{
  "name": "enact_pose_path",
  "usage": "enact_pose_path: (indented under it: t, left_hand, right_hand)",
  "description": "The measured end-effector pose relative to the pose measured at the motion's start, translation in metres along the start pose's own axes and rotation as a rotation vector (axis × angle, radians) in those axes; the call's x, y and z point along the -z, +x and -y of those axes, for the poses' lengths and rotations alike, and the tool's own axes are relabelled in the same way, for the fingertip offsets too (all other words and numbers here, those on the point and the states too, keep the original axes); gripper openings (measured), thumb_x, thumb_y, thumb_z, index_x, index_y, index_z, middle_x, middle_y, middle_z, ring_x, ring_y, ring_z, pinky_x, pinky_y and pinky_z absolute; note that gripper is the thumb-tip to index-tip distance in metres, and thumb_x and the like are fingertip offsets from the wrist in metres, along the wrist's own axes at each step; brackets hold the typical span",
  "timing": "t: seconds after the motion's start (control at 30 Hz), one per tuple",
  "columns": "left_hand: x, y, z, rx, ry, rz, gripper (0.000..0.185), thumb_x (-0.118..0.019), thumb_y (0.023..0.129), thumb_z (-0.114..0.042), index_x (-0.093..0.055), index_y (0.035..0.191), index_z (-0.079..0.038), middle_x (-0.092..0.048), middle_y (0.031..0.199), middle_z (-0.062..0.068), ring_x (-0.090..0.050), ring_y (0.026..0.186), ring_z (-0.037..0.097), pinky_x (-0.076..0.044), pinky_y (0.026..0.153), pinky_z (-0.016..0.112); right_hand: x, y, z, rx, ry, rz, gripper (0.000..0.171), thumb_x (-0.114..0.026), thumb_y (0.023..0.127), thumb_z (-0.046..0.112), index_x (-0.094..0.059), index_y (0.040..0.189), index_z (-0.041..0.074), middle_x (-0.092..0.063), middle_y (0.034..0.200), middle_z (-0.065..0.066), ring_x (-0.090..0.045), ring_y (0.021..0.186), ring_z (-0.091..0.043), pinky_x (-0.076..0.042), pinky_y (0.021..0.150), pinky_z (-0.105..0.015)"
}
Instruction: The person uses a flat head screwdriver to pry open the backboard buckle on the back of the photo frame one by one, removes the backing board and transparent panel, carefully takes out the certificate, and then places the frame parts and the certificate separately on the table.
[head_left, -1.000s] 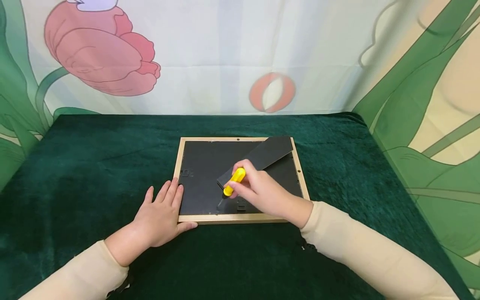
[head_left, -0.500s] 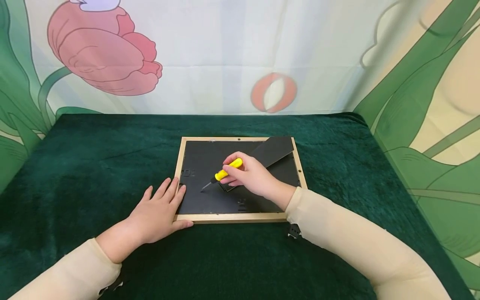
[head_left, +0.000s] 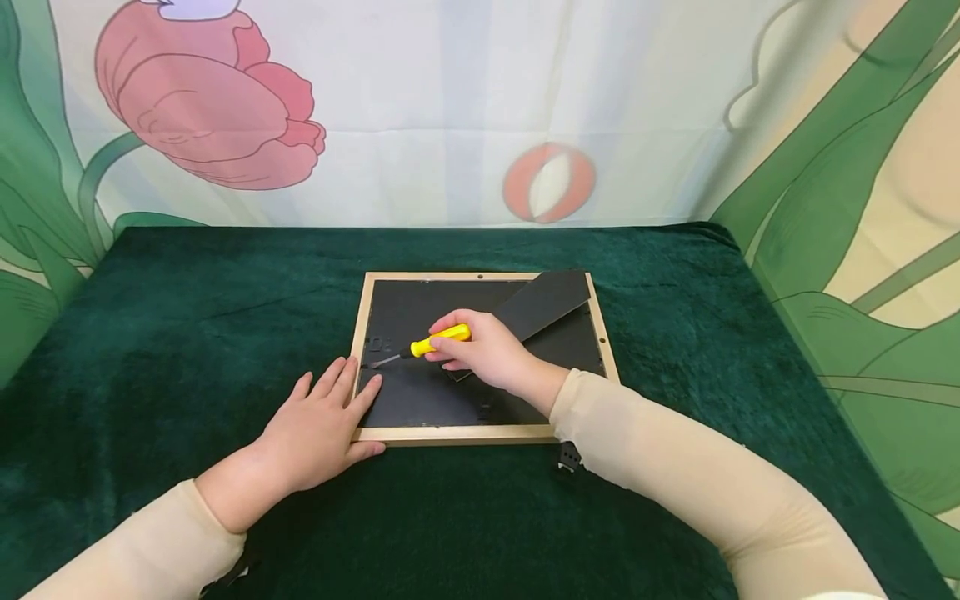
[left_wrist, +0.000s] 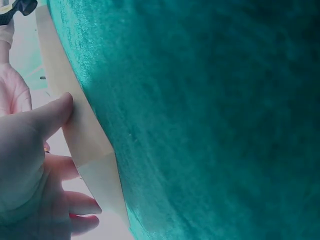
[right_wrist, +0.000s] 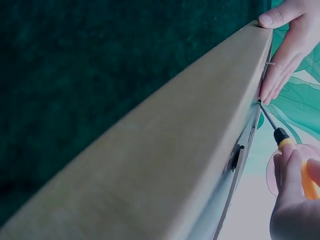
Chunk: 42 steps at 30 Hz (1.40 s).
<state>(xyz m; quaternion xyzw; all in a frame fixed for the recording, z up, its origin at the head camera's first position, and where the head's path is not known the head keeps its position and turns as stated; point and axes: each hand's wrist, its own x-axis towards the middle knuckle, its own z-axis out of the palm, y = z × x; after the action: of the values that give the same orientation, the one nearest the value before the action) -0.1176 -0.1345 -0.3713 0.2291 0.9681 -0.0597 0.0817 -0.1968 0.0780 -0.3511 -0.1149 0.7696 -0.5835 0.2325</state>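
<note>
The right hand [head_left: 487, 354] pinches a yellow-handled screwdriver [head_left: 427, 342], tip at the left edge of the face-down light wooden picture frame [head_left: 457, 433] on the green velvet worktop [head_left: 187, 333]. The left hand [head_left: 318, 429], fingers spread flat, presses the frame's near-left corner.

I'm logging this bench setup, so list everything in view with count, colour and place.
picture frame: one, pale wood rim, lying face down at the middle of the table.
backing board: one, black, inside the frame.
stand flap: one, black, lying slantwise across the frame's far right corner.
screwdriver: one, yellow handle and dark shaft, tip at the frame's left inner edge.
table cloth: one, dark green velvet, covering the table.
backdrop: one, white with pink flower and green leaves, behind and beside the table.
left hand: flat on the frame's near left corner, thumb on its front edge.
right hand: grips the screwdriver handle.
sleeves: two, beige, on both forearms.
</note>
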Motion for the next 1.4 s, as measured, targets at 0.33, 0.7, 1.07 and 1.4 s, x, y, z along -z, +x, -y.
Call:
enact_pose_path:
  t: [0.33, 0.7, 1.07, 1.4]
  left_hand:
    - [-0.002, 0.002, -0.001, -0.008, 0.006, -0.004, 0.082, -0.049, 0.070, -0.062, -0.029, 0.133, -0.013, -0.018, 0.136, 0.019, -0.015, 0.122, 0.036, -0.020, 0.091, 0.055]
    - [0.000, 0.003, 0.001, -0.027, 0.006, -0.018, 0.082, -0.051, 0.068, -0.062, -0.032, 0.131, -0.014, -0.021, 0.135, 0.019, -0.017, 0.122, 0.036, -0.021, 0.090, 0.056]
    - [0.000, 0.005, 0.002, -0.056, -0.036, -0.043, 0.079, -0.051, 0.068, -0.062, -0.035, 0.130, -0.016, -0.024, 0.134, 0.019, -0.019, 0.122, 0.035, -0.022, 0.089, 0.056]
    - [0.000, 0.005, 0.004, -0.077, -0.051, -0.066, 0.078, -0.053, 0.067, -0.061, -0.038, 0.129, -0.016, -0.027, 0.133, 0.019, -0.021, 0.121, 0.035, -0.023, 0.088, 0.057]
  right_hand:
    - [-0.004, 0.004, -0.009, -0.040, 0.009, -0.041, 0.028, -0.060, 0.078, 0.015, -0.052, 0.102, 0.003, -0.059, 0.095, -0.011, -0.061, 0.078, -0.018, -0.048, 0.064, -0.027]
    - [-0.007, 0.003, -0.009, -0.024, -0.101, -0.014, 0.026, -0.058, 0.080, 0.020, -0.052, 0.101, 0.006, -0.063, 0.081, -0.005, -0.062, 0.069, -0.013, -0.048, 0.062, -0.025]
    - [-0.009, 0.000, -0.011, 0.013, -0.152, 0.004, 0.022, -0.055, 0.082, 0.021, -0.050, 0.100, 0.009, -0.062, 0.077, -0.003, -0.061, 0.065, -0.013, -0.048, 0.061, -0.024]
    - [-0.026, -0.004, 0.019, 0.158, -0.462, -0.016, 0.017, -0.056, 0.082, 0.019, -0.051, 0.095, 0.010, -0.058, 0.071, 0.003, -0.059, 0.064, -0.009, -0.045, 0.057, -0.015]
